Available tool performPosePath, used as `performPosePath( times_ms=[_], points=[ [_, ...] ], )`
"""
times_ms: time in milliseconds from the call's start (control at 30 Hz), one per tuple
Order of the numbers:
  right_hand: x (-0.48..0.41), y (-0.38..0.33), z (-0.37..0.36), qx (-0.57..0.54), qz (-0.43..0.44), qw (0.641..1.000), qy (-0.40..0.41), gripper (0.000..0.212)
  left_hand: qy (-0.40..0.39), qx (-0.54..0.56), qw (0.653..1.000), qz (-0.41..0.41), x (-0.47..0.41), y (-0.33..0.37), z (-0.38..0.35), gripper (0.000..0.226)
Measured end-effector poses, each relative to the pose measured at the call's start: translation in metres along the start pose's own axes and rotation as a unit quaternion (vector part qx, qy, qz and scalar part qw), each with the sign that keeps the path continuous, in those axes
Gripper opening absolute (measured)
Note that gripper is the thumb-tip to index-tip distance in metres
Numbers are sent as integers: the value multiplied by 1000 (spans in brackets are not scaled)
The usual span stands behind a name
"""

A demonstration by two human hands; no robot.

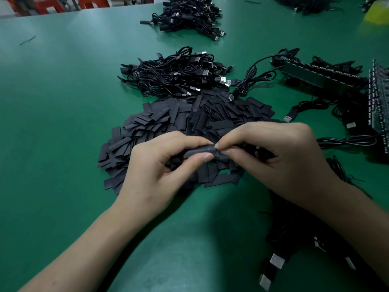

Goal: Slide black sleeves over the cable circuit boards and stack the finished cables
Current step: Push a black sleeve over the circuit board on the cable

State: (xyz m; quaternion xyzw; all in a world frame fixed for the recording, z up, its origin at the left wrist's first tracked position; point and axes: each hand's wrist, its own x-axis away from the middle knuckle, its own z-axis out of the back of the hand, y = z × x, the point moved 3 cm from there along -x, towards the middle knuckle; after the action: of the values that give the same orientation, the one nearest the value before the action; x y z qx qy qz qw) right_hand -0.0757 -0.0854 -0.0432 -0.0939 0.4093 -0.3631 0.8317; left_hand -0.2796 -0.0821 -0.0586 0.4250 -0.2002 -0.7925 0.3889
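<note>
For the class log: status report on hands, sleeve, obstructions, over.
Left hand and right hand pinch one black sleeve. Held over loose sleeve pile. Circuit board not visible. Nothing obstructing.

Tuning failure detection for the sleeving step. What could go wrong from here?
1. The left hand and right hand pinch one sleeve directly over the loose sleeve pile; a slip would likely lose it among lookalikes.
2. Fingers hide the sleeve's end, so seating cannot be checked; it may snag or sit skewed.
3. The right forearm lies beside the cable tangle; a tug could drag cables along.
</note>
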Motion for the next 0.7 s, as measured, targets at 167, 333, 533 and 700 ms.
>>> performPosePath(
  times_ms=[167,333,533,700],
  points=[
    [0,1,-1,-4,-44,999,8,12,24,-12,1000,-11,-1,2,1,16],
    [0,0,0,4,-46,999,23,10,33,-35,998,-26,-1,3,3,16],
    [2,-2,-2,-1,-47,998,29,9,25,-39,998,-34,1,4,2,17],
    [2,-2,-2,4,-44,999,27,7,20,-38,998,-36,1,3,2,18]
  ],
)
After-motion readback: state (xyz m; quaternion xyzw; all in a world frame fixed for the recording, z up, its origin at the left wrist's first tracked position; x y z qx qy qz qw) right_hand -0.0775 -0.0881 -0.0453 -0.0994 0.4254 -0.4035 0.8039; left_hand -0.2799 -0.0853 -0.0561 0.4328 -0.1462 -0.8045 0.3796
